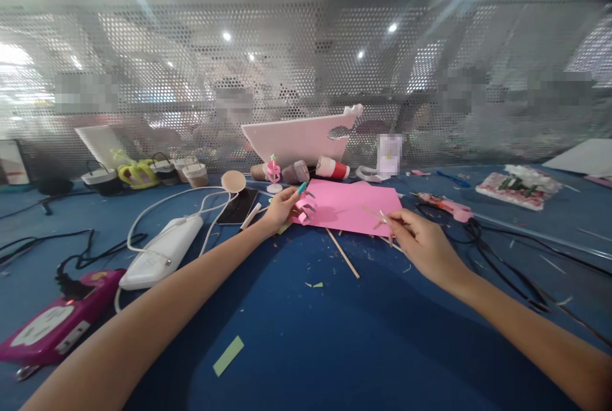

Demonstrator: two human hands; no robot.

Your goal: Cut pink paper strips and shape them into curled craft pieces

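My left hand (281, 206) is closed on a small curled pink paper piece (304, 208) with a teal tip, at the left edge of a pink paper sheet (351, 206) lying on the blue table (335, 334). My right hand (421, 242) pinches a thin wooden stick (377, 215) over the sheet's near right corner. Another wooden stick (343, 253) lies on the table between my hands. A finished pink paper curl on a small stand (273, 174) is just behind my left hand.
A phone (238, 206), a white power bank (162, 250) with cable and a pink device (57, 322) lie at left. Paper cups (315, 170), a white board (301, 137), a glue gun (444, 206) with black cords and a perforated metal screen (306, 67) stand behind. Green paper scraps (228, 355) lie near.
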